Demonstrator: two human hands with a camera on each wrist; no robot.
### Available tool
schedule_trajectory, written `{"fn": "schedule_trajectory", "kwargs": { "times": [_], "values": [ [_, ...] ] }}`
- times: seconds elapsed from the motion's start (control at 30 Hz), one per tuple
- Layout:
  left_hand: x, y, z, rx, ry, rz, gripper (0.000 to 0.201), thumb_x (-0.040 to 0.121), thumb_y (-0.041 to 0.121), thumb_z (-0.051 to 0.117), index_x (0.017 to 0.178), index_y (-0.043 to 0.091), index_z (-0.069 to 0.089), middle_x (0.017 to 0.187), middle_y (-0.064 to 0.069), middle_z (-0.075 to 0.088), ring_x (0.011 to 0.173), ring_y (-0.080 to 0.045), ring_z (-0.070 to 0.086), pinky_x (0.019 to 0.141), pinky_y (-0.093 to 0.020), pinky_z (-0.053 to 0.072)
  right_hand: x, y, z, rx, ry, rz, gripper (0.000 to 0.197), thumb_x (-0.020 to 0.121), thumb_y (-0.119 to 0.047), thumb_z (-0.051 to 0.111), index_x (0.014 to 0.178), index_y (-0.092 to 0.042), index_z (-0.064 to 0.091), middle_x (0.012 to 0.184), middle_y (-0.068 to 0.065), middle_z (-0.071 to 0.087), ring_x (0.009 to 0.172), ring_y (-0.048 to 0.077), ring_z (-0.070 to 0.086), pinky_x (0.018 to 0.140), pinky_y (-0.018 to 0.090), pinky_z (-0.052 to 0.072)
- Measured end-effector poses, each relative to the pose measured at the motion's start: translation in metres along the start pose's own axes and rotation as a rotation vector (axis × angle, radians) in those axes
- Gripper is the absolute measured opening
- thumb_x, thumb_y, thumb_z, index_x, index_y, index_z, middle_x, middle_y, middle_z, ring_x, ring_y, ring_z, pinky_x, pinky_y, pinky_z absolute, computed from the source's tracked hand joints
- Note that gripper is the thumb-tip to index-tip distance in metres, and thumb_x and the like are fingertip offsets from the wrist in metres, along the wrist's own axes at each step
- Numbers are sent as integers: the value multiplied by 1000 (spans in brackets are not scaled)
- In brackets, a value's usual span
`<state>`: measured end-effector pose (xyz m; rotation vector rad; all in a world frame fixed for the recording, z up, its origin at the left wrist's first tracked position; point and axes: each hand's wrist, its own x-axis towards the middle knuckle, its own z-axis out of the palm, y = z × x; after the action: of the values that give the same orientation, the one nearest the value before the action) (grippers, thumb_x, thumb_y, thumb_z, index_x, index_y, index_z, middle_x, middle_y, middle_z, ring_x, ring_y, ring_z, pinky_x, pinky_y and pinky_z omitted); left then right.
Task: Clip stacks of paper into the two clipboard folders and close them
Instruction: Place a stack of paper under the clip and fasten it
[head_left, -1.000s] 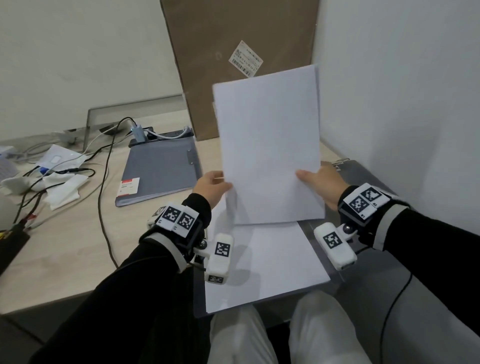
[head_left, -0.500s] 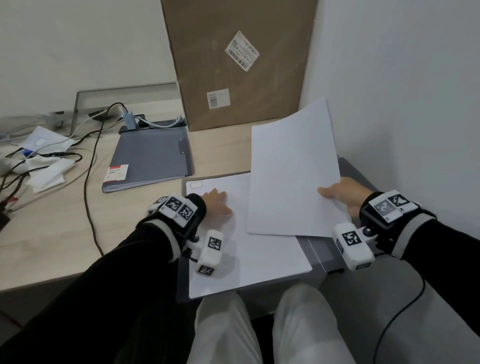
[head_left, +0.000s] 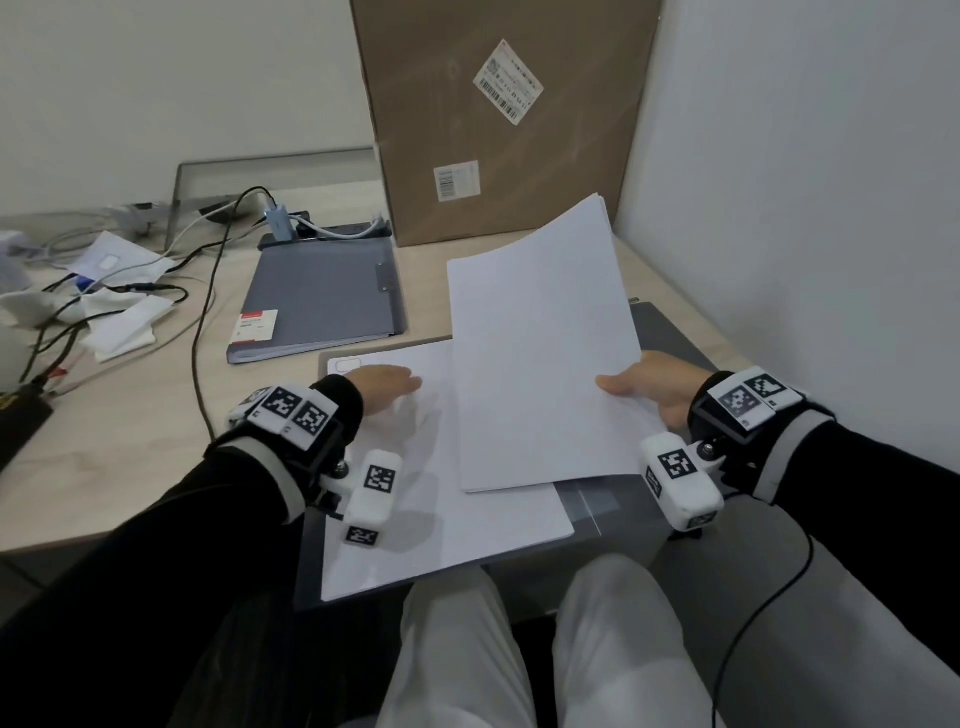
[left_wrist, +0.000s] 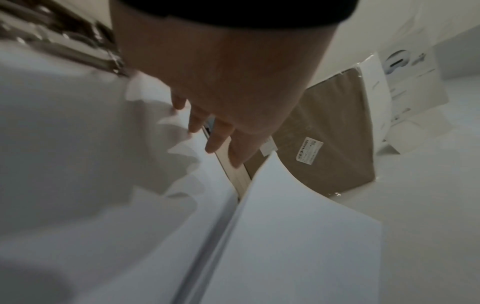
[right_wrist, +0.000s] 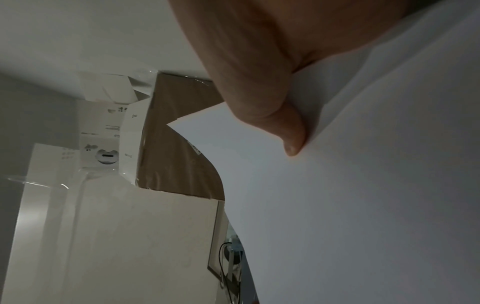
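Note:
A grey clipboard folder (head_left: 670, 332) lies open on the desk edge in front of me. White paper (head_left: 441, 519) lies flat on its left half. My left hand (head_left: 384, 387) rests flat on that paper with straight fingers (left_wrist: 215, 142). My right hand (head_left: 644, 387) pinches a second stack of white paper (head_left: 540, 353) at its right edge, thumb (right_wrist: 291, 131) on top, and holds it tilted above the folder's right half. A second grey clipboard folder (head_left: 322, 301) lies closed farther back on the left.
A tall brown cardboard box (head_left: 498, 119) stands at the back against the wall. Black cables (head_left: 202, 291), crumpled white papers (head_left: 119, 322) and a charger (head_left: 278, 221) clutter the left of the desk. A white wall (head_left: 805, 208) runs close on the right. My knees are below the desk edge.
The left hand let go of the lifted stack and came down flat on the lower paper. The right hand carried the stack to the right and lowered it from upright to tilted.

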<state>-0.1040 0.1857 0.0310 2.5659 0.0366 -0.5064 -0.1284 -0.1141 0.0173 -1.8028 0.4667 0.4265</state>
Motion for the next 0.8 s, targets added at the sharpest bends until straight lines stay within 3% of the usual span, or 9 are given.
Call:
{"fn": "schedule_trajectory", "kwargs": {
  "times": [0.1,0.2,0.27,0.37,0.47,0.5,0.57,0.7,0.8],
  "values": [
    [5,16,6,-407,109,47,39,95,31,48,128,13,55,124,-6,58,117,-21,52,95,-31,41,-1,-1,-2,29,-46,-10,34,94,-7,54,128,-1,55,122,16,63,107,34,60,91,43,49],
    [4,40,16,-805,-57,3,18,96,27,47,98,13,58,87,-2,56,77,-18,55,69,-26,45,-5,1,-7,74,-126,-21,31,96,-6,50,126,-4,55,119,15,64,100,33,61,88,43,49],
    [4,54,24,-954,-134,-26,15,97,20,47,88,11,54,79,-4,56,67,-18,55,59,-27,46,-7,4,-13,87,-163,-24,31,96,-5,48,126,-5,55,119,14,63,101,32,61,90,43,48],
    [8,72,36,-1024,-98,-25,12,96,8,44,89,7,54,85,-10,59,78,-26,58,71,-34,51,-10,13,-25,89,-191,-17,29,95,-4,48,124,-4,56,120,16,63,104,34,60,93,45,47],
    [13,90,49,-886,4,-162,29,96,9,41,122,3,51,126,-18,55,118,-31,53,105,-37,41,-13,23,-40,108,-203,-20,23,95,-4,48,116,-5,59,113,13,67,95,27,66,85,40,55],
    [9,96,53,-752,62,-211,36,98,10,37,132,2,44,136,-18,49,128,-31,46,109,-32,35,-14,25,-45,126,-192,-24,21,96,-6,48,114,-5,59,111,12,68,93,25,67,82,38,57],
    [-11,101,59,-245,178,-10,40,99,9,31,138,1,36,141,-17,44,133,-30,39,106,-27,30,-15,29,-58,167,-142,-31,22,97,-11,47,114,-4,59,110,12,69,92,24,68,79,37,57],
    [-15,109,72,-329,76,-32,33,98,6,33,129,-1,44,134,-19,48,125,-30,46,101,-27,34,-12,44,-77,115,-30,-10,25,97,-5,43,119,2,55,110,16,64,89,27,63,85,39,51],
    [-7,109,86,-579,-9,-66,21,95,5,39,76,3,49,86,-15,51,79,-26,50,75,-29,37,-15,55,-80,45,11,19,16,97,-1,44,107,0,55,100,13,64,81,24,62,74,32,53]
  ]
}}
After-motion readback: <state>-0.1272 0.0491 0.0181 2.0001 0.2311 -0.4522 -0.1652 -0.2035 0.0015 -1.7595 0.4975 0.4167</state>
